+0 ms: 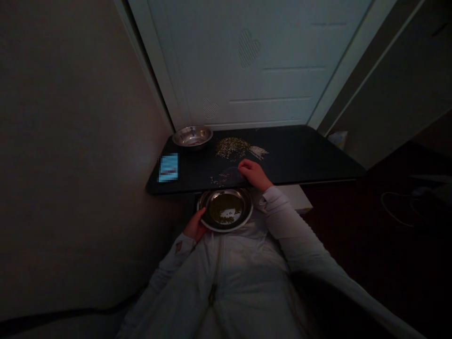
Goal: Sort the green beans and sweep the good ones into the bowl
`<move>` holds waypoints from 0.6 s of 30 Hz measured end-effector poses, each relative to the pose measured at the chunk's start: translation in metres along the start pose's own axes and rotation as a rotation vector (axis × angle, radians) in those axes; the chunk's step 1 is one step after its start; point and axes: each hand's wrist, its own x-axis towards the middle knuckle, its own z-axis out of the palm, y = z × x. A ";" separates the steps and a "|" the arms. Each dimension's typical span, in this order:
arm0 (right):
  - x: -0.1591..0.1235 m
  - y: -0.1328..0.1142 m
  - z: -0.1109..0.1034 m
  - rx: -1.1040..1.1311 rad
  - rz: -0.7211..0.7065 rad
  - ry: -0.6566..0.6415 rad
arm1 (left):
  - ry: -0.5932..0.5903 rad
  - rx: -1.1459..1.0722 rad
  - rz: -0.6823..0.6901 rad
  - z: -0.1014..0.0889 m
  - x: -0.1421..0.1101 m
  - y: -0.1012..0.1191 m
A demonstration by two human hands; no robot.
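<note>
My left hand (196, 226) grips the left rim of a shiny metal bowl (248, 214), which is held at my lap just below the table edge. Small green beans (224, 207) lie in the bowl, with a bare patch of its bottom showing. Over the table's front part, my right hand (250, 172) is closed with the fingers pinched on a thin clear plastic piece (231, 173), faint in the dim light. A few pale grains (216, 180) are scattered beside this piece. Farther back is a mixed pile of green and pale grains (231, 147), with whiter grains (258, 151) at its right.
A second metal bowl (192, 137) stands at the back left of the dark table (310, 155). In front of it lies a phone (168, 167) with a lit, blurred screen. A white door (212, 61) rises behind the table, and a white box (300, 200) is below its front edge.
</note>
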 end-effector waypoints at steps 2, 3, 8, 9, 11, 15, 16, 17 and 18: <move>0.000 0.000 0.000 0.015 -0.008 -0.003 | 0.011 0.020 -0.003 -0.001 0.001 0.000; 0.000 0.001 0.000 0.017 -0.011 -0.007 | 0.012 0.024 -0.004 -0.001 0.002 0.000; 0.001 0.003 0.001 -0.037 -0.009 -0.015 | -0.003 0.018 -0.007 -0.003 0.003 -0.001; 0.001 0.003 0.001 -0.056 -0.009 -0.003 | -0.008 0.020 -0.009 -0.003 0.003 -0.001; 0.002 0.003 0.002 -0.086 -0.008 0.032 | -0.022 0.013 -0.009 -0.002 0.003 -0.001; 0.001 0.003 0.001 -0.077 -0.008 0.058 | -0.022 -0.013 -0.006 0.001 0.000 0.000; 0.001 0.004 0.001 -0.066 -0.013 0.046 | -0.018 -0.014 -0.009 0.002 -0.001 0.000; 0.001 0.004 0.001 -0.056 -0.018 0.031 | -0.016 -0.010 -0.017 0.002 -0.002 0.000; 0.001 0.004 0.001 -0.049 -0.021 0.014 | -0.015 -0.004 -0.025 0.003 -0.003 0.000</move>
